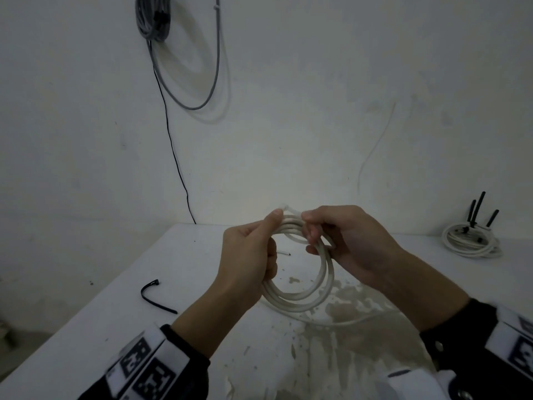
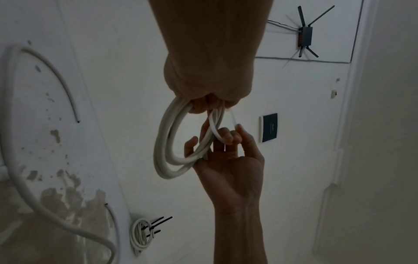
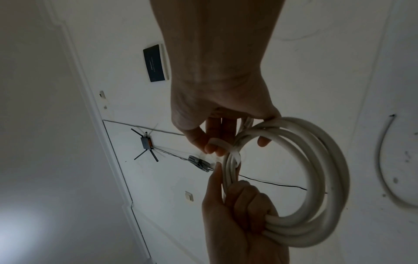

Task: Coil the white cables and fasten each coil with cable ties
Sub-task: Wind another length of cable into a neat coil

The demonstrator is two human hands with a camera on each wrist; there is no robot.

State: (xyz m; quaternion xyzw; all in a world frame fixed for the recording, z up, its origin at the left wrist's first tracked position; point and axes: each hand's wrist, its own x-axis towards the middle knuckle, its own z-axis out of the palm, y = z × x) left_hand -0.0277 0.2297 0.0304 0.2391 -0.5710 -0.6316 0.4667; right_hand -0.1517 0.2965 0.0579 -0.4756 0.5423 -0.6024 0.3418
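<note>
Above the white table (image 1: 115, 284) I hold a coil of white cable (image 1: 323, 284). My left hand (image 1: 259, 246) grips the coil's left side, fingers curled round the strands and thumb up along them. A pale cable tie (image 1: 292, 210) loops round the strands at the top of the coil. My right hand (image 1: 320, 229) pinches this tie, with its lower fingers through the coil. In the right wrist view, the tie (image 3: 224, 144) bends round the coil (image 3: 316, 178) between right hand (image 3: 210, 142) and left hand (image 3: 239, 210). The left wrist view shows the tie's tail (image 2: 233, 117) beside the coil (image 2: 167, 142).
A black cable tie (image 1: 157, 294) lies on the table to the left. A finished white coil with black ties (image 1: 470, 243) sits at the back right. A loose white cable (image 1: 346, 321) runs under the hands. Grey cable (image 1: 153, 18) hangs on the wall.
</note>
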